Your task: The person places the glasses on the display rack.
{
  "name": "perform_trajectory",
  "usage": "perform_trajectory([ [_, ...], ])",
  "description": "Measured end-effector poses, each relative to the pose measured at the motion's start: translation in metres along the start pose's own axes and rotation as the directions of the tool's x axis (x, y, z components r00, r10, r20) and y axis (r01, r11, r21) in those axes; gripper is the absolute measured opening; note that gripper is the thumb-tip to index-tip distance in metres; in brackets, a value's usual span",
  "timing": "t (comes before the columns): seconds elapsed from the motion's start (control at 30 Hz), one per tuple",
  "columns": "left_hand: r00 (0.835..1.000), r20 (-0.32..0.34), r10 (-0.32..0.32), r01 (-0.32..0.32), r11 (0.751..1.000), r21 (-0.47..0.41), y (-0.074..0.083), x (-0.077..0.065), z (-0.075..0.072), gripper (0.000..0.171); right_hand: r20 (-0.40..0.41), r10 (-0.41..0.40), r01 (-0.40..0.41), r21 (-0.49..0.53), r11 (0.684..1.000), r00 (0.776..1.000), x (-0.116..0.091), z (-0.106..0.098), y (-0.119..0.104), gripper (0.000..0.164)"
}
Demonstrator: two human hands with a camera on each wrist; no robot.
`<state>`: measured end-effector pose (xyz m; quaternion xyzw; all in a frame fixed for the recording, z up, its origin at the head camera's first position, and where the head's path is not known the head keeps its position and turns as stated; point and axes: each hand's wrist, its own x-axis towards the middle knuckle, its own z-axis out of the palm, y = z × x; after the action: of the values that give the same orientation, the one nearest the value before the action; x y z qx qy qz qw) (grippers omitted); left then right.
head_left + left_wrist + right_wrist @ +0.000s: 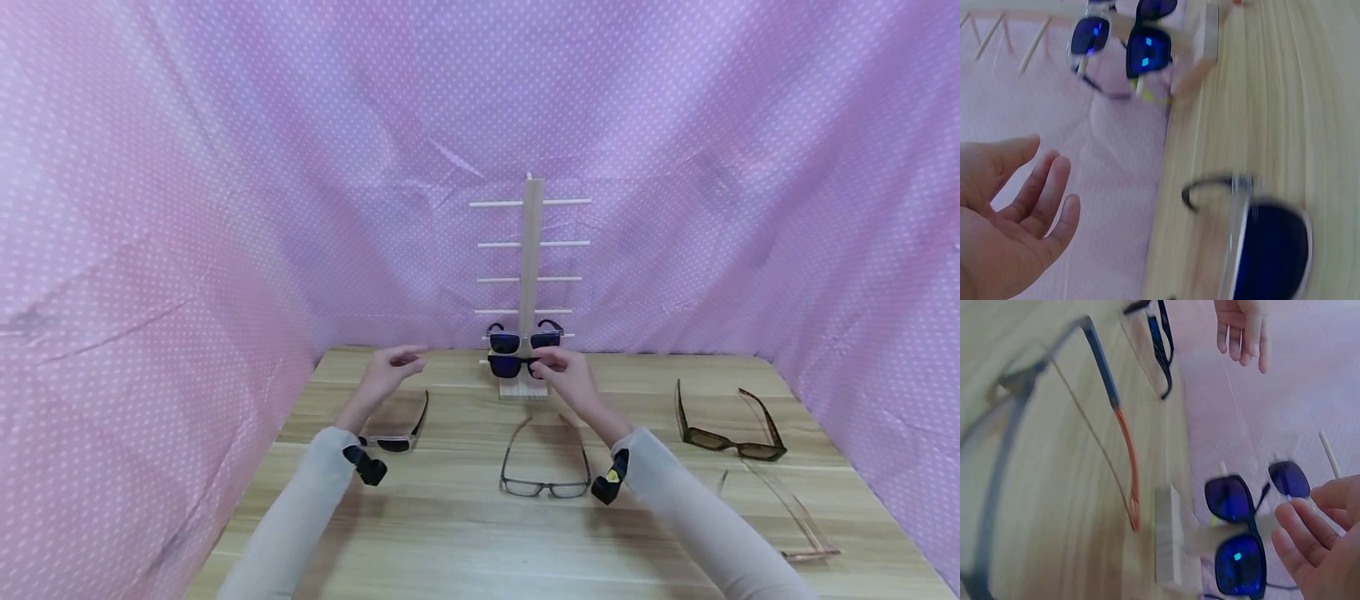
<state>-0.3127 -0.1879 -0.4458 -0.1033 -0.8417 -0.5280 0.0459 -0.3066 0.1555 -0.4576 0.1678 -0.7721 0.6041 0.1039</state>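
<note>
A wooden display rack (530, 267) stands at the back of the table, with two pairs of sunglasses on its lowest rods. The upper pair, clear-framed sunglasses (506, 342), has dark blue lenses. Below hang black-framed sunglasses (505, 367), partly covered by my right hand (572, 379). That hand's fingers are loosely bent beside both pairs; whether they touch a frame is unclear. My left hand (386, 372) is raised left of the rack, holding nothing, its fingers apart in the left wrist view. Below it lie other clear-framed sunglasses (1272, 250), partly hidden by my arm in the head view.
Grey-framed eyeglasses (546, 487) lie on the table (450, 533) in front of the rack. To the right are brown tortoiseshell sunglasses (731, 443) and thin clear-pink eyeglasses (810, 553), partly behind my sleeve. Pink dotted cloth (337, 167) hangs round the back and sides.
</note>
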Motion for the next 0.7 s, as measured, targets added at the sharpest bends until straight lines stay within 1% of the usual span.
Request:
perform_trajectory([
  [0.13,0.998,0.048,-0.031,0.028,0.998,0.047,-0.011,-0.009,-0.020,0.034,0.033,-0.013,0.013,-0.029,0.999,0.999,-0.009,0.016,-0.004,0.022],
  [0.23,0.995,0.081,-0.056,0.049,0.995,0.086,-0.014,-0.017,-0.034,0.036,0.080,-0.024,0.026,-0.023,0.999,0.997,-0.016,0.028,-0.019,0.023],
  [0.3,0.993,0.104,-0.061,0.050,0.994,0.102,-0.016,-0.022,-0.042,0.038,0.108,-0.025,0.025,-0.005,1.000,0.994,-0.021,0.036,-0.032,0.023],
  [0.4,0.988,0.130,-0.078,0.061,0.990,0.128,-0.024,-0.027,-0.055,0.040,0.131,-0.031,0.031,-0.003,1.000,0.991,-0.026,0.048,-0.043,0.021],
  [0.47,0.987,0.136,-0.090,0.071,0.988,0.136,-0.032,-0.030,-0.065,0.042,0.133,-0.027,0.028,-0.007,1.000,0.991,-0.026,0.058,-0.038,0.021],
  [0.5,0.986,0.133,-0.100,0.082,0.988,0.134,-0.036,-0.031,-0.069,0.042,0.138,-0.029,0.031,-0.012,0.999,0.990,-0.026,0.063,-0.034,0.021],
  [0.57,0.987,0.124,-0.102,0.083,0.985,0.149,-0.041,-0.034,-0.078,0.042,0.151,-0.034,0.036,-0.016,0.999,0.988,-0.024,0.071,-0.025,0.023],
  [0.63,0.988,0.118,-0.098,0.079,0.985,0.156,-0.044,-0.038,-0.085,0.042,0.169,-0.028,0.029,0.000,1.000,0.985,-0.022,0.079,-0.018,0.024],
  [0.7,0.987,0.131,-0.089,0.067,0.983,0.169,-0.045,-0.042,-0.090,0.043,0.186,-0.030,0.030,0.004,1.000,0.982,-0.021,0.084,-0.018,0.023],
])
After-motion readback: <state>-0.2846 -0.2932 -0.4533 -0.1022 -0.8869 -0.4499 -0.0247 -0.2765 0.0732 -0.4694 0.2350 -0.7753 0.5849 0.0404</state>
